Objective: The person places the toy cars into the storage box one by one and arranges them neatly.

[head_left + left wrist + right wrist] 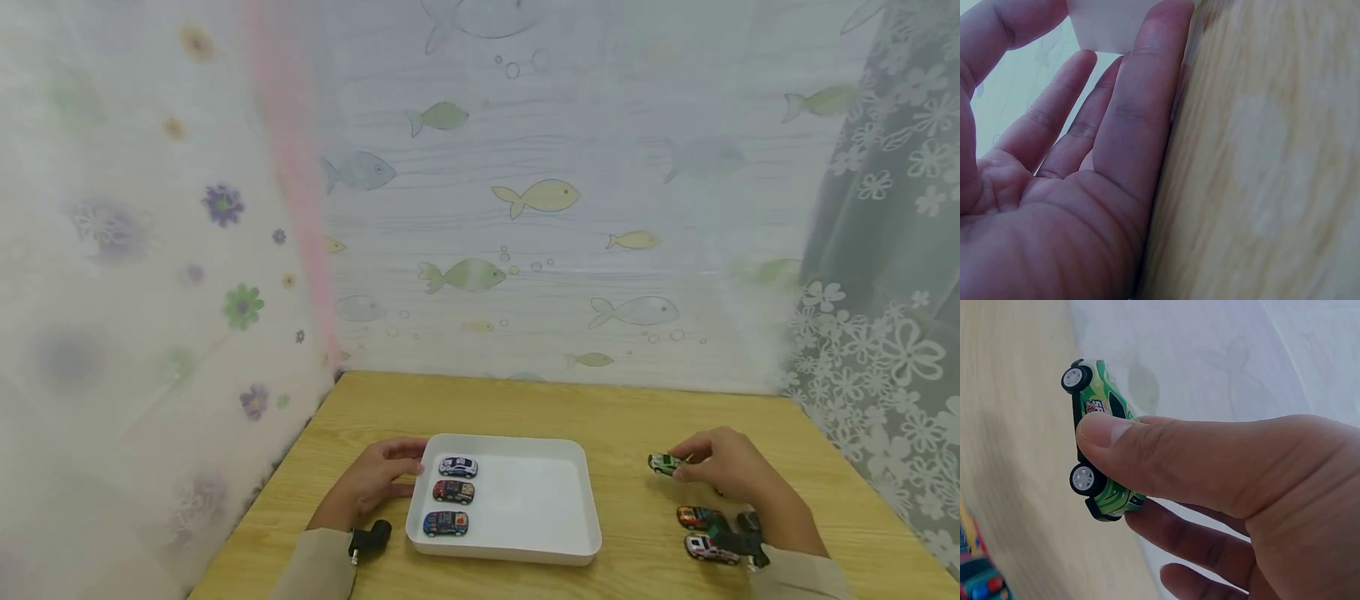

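A white tray (532, 500) stands on the table, with three toy cars in a column along its left side: a white one (458, 467), a dark red one (453, 492) and a blue one (446, 523). Against the tray's left wall rests my left hand (381, 477), fingers spread and fairly straight; its lower edge lies along the tabletop in the left wrist view. My right hand (723, 467) pinches a green-and-white toy car (1100, 434) between thumb and fingers, right of the tray. In the right wrist view the thumb lies across the car's side.
Near my right wrist, an orange-and-red toy car (696, 517) and a white-and-red one (711, 549) sit on the wooden table (630, 542). Curtains printed with fish (540, 196) and flowers (243, 307) enclose the table's back and sides.
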Action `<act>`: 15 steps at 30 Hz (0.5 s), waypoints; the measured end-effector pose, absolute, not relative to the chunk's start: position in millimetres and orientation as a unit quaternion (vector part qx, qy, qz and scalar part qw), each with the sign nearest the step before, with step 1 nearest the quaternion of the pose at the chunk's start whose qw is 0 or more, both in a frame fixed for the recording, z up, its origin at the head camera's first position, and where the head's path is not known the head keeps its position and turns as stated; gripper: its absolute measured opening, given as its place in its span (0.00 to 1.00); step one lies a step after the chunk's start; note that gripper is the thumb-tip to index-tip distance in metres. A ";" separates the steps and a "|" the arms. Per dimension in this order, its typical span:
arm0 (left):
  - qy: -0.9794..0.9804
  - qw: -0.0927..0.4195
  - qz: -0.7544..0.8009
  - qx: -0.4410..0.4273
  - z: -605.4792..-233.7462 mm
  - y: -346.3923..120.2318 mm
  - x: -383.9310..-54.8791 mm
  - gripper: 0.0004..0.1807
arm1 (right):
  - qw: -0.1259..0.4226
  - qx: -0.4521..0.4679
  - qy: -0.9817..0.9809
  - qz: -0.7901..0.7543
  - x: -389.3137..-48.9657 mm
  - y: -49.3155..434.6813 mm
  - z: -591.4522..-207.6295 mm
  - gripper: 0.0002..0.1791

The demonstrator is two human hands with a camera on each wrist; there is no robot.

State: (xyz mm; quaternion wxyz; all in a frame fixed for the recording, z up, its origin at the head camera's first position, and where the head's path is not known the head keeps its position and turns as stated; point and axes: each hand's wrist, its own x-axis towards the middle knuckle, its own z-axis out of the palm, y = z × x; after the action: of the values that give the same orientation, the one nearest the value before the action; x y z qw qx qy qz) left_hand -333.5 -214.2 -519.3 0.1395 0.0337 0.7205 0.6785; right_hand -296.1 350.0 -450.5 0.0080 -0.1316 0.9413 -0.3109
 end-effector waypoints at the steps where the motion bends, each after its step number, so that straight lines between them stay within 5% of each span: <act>1: 0.720 0.140 0.679 0.033 -518.6 -214.2 -333.5 0.29 | 0.002 -0.131 0.941 -0.312 -296.1 346.7 -448.5 0.20; 15: 0.713 0.145 0.685 0.040 -519.8 -214.4 -333.0 0.31 | -0.022 -0.163 0.927 -0.338 -302.1 301.1 -428.0 0.16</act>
State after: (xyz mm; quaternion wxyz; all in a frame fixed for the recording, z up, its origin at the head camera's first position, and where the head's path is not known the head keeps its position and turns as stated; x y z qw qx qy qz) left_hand -333.0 -214.4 -519.8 0.1449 0.0398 0.7130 0.6849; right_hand -302.1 301.1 -428.0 -0.0216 -0.1632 0.9266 -0.3382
